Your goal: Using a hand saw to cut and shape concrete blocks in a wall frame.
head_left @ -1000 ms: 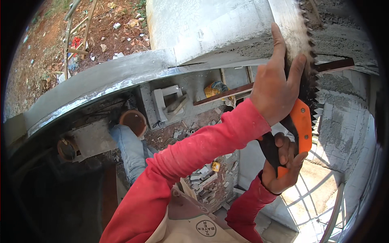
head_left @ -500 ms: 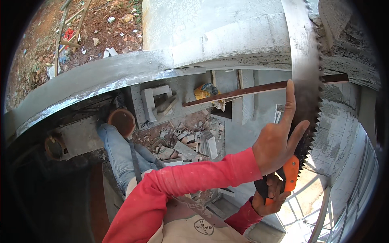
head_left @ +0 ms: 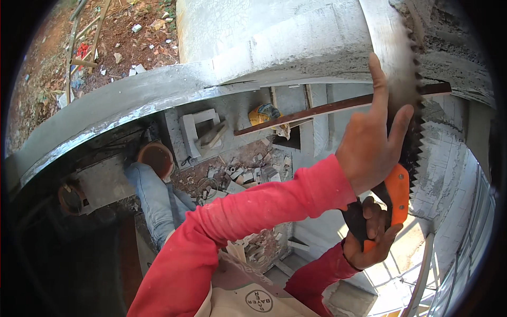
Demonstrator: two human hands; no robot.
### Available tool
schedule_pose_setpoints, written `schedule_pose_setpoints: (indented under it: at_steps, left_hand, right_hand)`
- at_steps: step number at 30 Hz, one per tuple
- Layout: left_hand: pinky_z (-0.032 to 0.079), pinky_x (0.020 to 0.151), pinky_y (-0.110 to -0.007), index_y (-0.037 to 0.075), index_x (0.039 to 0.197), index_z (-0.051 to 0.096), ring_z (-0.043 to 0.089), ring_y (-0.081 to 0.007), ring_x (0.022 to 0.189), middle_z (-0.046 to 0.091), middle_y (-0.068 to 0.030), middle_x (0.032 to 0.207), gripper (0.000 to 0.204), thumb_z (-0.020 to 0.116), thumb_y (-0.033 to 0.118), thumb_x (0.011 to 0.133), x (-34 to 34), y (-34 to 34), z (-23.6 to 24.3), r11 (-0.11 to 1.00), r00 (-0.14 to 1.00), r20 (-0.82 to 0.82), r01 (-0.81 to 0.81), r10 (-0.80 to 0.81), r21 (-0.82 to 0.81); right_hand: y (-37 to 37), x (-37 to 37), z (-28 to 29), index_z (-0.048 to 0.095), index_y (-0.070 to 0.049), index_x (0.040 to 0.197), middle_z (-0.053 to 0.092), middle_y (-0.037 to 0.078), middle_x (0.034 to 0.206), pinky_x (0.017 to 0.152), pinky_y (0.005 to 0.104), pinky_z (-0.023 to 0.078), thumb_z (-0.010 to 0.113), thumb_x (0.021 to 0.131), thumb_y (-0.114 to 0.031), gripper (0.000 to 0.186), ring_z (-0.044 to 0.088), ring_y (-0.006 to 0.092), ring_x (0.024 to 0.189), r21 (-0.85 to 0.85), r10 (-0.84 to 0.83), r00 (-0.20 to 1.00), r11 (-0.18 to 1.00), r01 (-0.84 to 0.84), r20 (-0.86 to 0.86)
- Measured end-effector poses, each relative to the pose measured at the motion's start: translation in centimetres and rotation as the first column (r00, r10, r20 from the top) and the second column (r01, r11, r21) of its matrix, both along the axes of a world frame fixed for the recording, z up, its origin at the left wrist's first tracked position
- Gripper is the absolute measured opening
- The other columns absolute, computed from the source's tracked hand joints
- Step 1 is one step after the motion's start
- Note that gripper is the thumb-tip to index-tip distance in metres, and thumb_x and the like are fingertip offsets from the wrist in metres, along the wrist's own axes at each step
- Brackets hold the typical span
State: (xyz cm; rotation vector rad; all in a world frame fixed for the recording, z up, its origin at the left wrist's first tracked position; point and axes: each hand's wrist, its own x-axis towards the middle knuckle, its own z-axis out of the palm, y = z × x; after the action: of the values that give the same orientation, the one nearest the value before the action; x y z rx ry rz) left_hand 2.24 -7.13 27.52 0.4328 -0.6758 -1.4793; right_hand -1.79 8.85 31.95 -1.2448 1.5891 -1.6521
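Note:
A large hand saw (head_left: 391,50) with a coarse-toothed blade points away from me, its teeth facing right. My right hand (head_left: 372,248) is wrapped round its orange and black handle (head_left: 400,193). Against the left side of the blade lies my left hand (head_left: 364,140), index finger and thumb stretched out; whether it presses on the metal I cannot tell. Its other fingers are hidden. A long dark strip of wood (head_left: 317,110) runs crosswise beyond my left hand, passing behind the blade.
A curved grey concrete ledge (head_left: 137,95) crosses the far side. Below are a block frame (head_left: 193,132), a yellow bag (head_left: 264,116), rubble (head_left: 251,171) and a round bucket (head_left: 156,158). Sticks (head_left: 82,37) lie on reddish ground at far left. Metal bars (head_left: 465,232) stand at right.
Both hands and the saw have moved away from me and slightly right. My left hand has gone farther up beside the blade, and my right hand keeps its grip.

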Motion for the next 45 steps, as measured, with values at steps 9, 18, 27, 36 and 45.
schedule_pose_setpoints:
  at_steps: [9, 18, 27, 36, 45]
  left_hand:
    - [0.046, 0.048, -0.045, -0.004, 0.153, -0.009, 0.059, -0.0433, 0.048, 0.057, -0.0276, 0.056, 0.085, 0.054, 0.019, 0.1, -0.3, 3.9, 0.1, 0.998, 0.999, -0.026, 0.036, -0.037, -0.047]
    - [0.045, 0.047, -0.048, -0.002, 0.153, -0.013, 0.056, -0.0407, 0.043, 0.055, -0.0265, 0.054, 0.085, 0.051, 0.021, 0.101, -0.7, 3.2, 0.4, 1.0, 0.999, -0.047, 0.021, -0.021, -0.015]
    - [0.041, 0.046, -0.044, -0.005, 0.154, -0.002, 0.052, -0.0338, 0.042, 0.053, -0.0197, 0.053, 0.083, 0.055, 0.02, 0.098, 1.0, -1.3, -1.1, 0.993, 0.994, -0.039, -0.101, 0.103, 0.069]
    - [0.037, 0.042, -0.041, -0.006, 0.153, 0.0, 0.048, -0.0305, 0.039, 0.056, -0.0187, 0.058, 0.084, 0.055, 0.003, 0.091, 7.7, 1.8, 0.5, 0.996, 0.995, 0.101, 0.005, 0.004, -0.087]
    - [0.041, 0.045, -0.048, -0.012, 0.15, -0.003, 0.051, -0.0366, 0.042, 0.053, -0.0172, 0.052, 0.092, 0.057, 0.001, 0.082, 7.9, 2.8, 3.4, 0.978, 0.997, 0.029, 0.075, -0.071, -0.195]
  right_hand:
    - [3.5, -0.2, 0.0, 0.045, 0.002, 0.135, 0.032, -0.006, 0.063, 0.092, 0.0384, 0.044, 0.049, 0.101, -0.041, 0.054, 0.045, 0.0158, 0.079, 0.013, 0.024, 0.998, 1.0, -0.024, -0.061]
    - [5.0, -0.5, 0.9, 0.035, 0.001, 0.146, 0.035, -0.004, 0.062, 0.096, 0.0477, 0.044, 0.05, 0.101, -0.042, 0.064, 0.047, 0.0178, 0.08, 0.005, -0.077, 0.997, 0.997, 0.077, -0.022]
    - [-2.3, -0.8, 0.3, 0.048, 0.0, 0.132, 0.036, -0.002, 0.064, 0.087, 0.0403, 0.04, 0.051, 0.102, -0.037, 0.047, 0.049, 0.0169, 0.082, 0.083, 0.041, 0.997, 0.995, -0.046, 0.06]
    - [5.2, 0.6, 2.5, 0.032, 0.004, 0.14, 0.049, 0.014, 0.111, 0.086, 0.0424, 0.043, 0.069, 0.087, -0.054, 0.087, 0.049, 0.0279, 0.103, 0.04, 0.05, -0.082, 0.993, 0.115, -0.995]
    - [6.4, 0.5, 7.0, 0.04, 0.014, 0.136, 0.057, 0.029, 0.121, 0.076, 0.0429, 0.064, 0.067, 0.094, -0.032, 0.067, 0.066, 0.0369, 0.102, 0.056, 0.075, -0.213, 0.994, 0.095, -0.974]
